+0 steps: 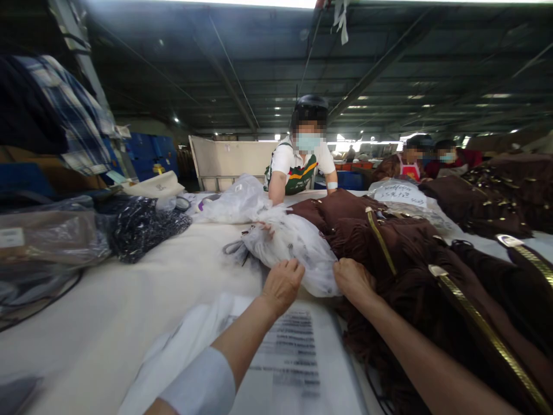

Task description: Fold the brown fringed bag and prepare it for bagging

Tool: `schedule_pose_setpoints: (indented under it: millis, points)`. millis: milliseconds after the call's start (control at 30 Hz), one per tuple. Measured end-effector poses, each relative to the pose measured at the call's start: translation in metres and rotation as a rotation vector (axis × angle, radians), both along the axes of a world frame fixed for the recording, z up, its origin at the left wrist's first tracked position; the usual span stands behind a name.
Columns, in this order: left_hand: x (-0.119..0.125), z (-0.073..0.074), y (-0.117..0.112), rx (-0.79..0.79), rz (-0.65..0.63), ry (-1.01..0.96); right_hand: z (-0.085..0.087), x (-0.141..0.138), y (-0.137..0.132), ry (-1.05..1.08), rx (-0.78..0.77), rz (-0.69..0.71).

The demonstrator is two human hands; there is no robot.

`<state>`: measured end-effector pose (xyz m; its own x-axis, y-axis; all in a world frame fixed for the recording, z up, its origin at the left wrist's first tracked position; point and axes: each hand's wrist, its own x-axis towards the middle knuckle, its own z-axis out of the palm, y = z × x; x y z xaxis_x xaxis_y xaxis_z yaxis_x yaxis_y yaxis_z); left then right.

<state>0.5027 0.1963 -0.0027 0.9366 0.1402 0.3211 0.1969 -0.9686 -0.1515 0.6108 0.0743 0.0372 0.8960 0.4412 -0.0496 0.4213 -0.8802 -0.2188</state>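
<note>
My left hand (281, 284) grips the near edge of a clear plastic bag (294, 242) that lies across the white table (142, 288), fingers curled into the film. My right hand (352, 280) is closed on the same bag's right end, beside a pile of brown garments (410, 259) with gold-trimmed belts (475, 323). A person in a white top and face mask stands across the table, one hand (265, 227) on the far end of the bag. Under my forearms lies a flat plastic bag with printed text (289, 351).
Another clear bag (235, 202) lies behind the held one. A dark patterned bundle (140, 225) and bagged goods (47, 236) are at the left. More brown garments (488, 196) are piled at the right, where two more people work. Blue bins (151, 153) stand behind.
</note>
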Motion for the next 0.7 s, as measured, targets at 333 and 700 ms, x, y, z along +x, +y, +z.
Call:
schedule_pose_setpoints:
  millis: [333, 700]
  points:
    - [0.000, -0.012, 0.005, 0.000, 0.030, -0.009, -0.006, 0.001, 0.003, 0.007, -0.054, -0.024]
    - [0.001, -0.024, 0.011, -0.051, 0.038, -0.007, -0.015, 0.004, 0.005, -0.023, -0.094, 0.008]
